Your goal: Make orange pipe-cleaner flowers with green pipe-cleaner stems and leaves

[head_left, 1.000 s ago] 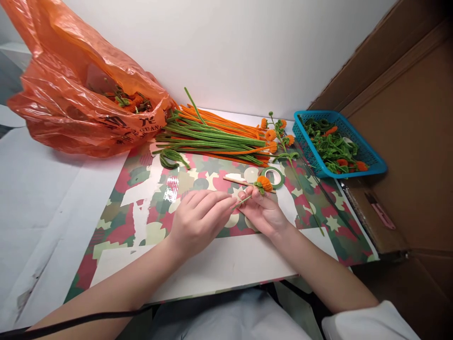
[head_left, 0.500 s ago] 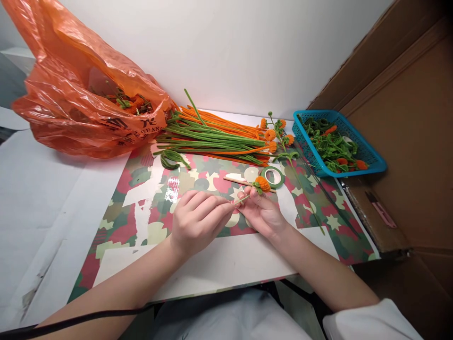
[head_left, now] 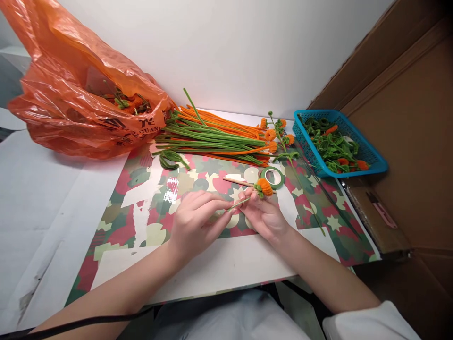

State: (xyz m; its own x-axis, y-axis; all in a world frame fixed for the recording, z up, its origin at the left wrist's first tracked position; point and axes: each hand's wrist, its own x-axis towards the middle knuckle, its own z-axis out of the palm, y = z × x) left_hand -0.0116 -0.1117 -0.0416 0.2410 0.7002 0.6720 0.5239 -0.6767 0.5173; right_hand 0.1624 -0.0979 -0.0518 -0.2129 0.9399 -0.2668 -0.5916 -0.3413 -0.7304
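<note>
An orange pipe-cleaner flower (head_left: 264,187) with small green leaves under its head is pinched in my right hand (head_left: 264,213), head pointing up and right. Its thin green stem slants down to the left, where the thumb and fingers of my left hand (head_left: 200,218) close on it. Just beyond my fingertips a thin wooden stick (head_left: 238,181) lies on the patterned table mat, partly behind the flower. Beside it rests a roll of green floral tape (head_left: 282,177).
Orange and green pipe cleaners (head_left: 219,137) lie in a bundle at the back. An orange plastic bag (head_left: 88,99) stands at left, a blue basket (head_left: 380,166) of green and orange pieces at right. A finished flower stem (head_left: 300,191) and a pink cutter (head_left: 384,212) lie near the basket.
The left fingers have slid slightly down and left along the stem, showing more of it between the hands. The flower head has shifted a little right and turned slightly.
</note>
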